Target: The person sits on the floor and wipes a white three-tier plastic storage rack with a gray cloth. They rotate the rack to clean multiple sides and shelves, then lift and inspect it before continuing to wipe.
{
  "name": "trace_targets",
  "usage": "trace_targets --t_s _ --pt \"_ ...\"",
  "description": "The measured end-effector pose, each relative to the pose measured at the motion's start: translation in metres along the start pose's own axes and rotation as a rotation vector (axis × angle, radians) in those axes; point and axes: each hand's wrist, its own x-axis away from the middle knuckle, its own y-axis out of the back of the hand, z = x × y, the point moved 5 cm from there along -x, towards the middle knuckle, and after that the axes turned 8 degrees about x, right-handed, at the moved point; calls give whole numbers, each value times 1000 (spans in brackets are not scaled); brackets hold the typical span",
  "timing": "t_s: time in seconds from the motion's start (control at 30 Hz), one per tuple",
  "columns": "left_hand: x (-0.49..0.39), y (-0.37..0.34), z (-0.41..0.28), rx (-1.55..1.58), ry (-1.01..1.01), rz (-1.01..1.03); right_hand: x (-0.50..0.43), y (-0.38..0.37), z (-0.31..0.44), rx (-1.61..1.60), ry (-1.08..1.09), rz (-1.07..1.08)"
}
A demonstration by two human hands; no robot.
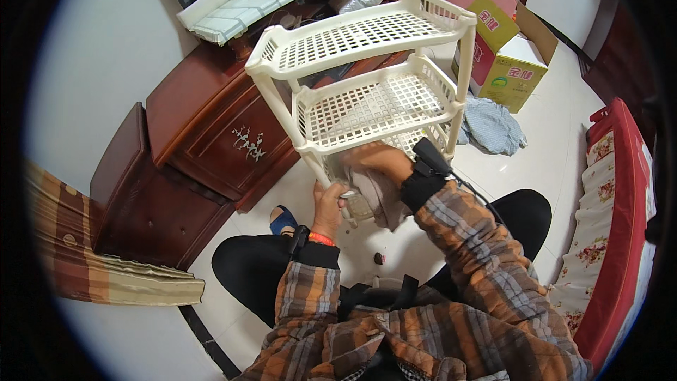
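Note:
A cream plastic tiered rack (351,140) stands before me, with perforated shelves between round posts. My left hand (329,206) grips its lower left part, around a corner by the post. My right hand (381,161) is blurred and reaches in below the middle shelf. It holds a greyish-brown cloth (378,196), which hangs down from it in front of the lower shelf. The fingertips of my right hand are partly hidden by the rack and the blur.
A dark red wooden cabinet (211,132) stands behind the rack to the left. An open cardboard box (508,76) and a crumpled blue cloth (492,124) lie to the right on the tiled floor. A red-edged, flower-patterned cover (597,233) borders the right side. A small dark object (379,258) lies between my legs.

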Motion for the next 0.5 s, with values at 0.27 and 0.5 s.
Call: trace_targets --t_s 0.27,0.5 --pt "13 -11 -3 -119 -37 -16 -2 11 11 -393 -155 -47" --pt "10 -16 -8 -49 -108 -35 12 19 2 -408 -178 -476"
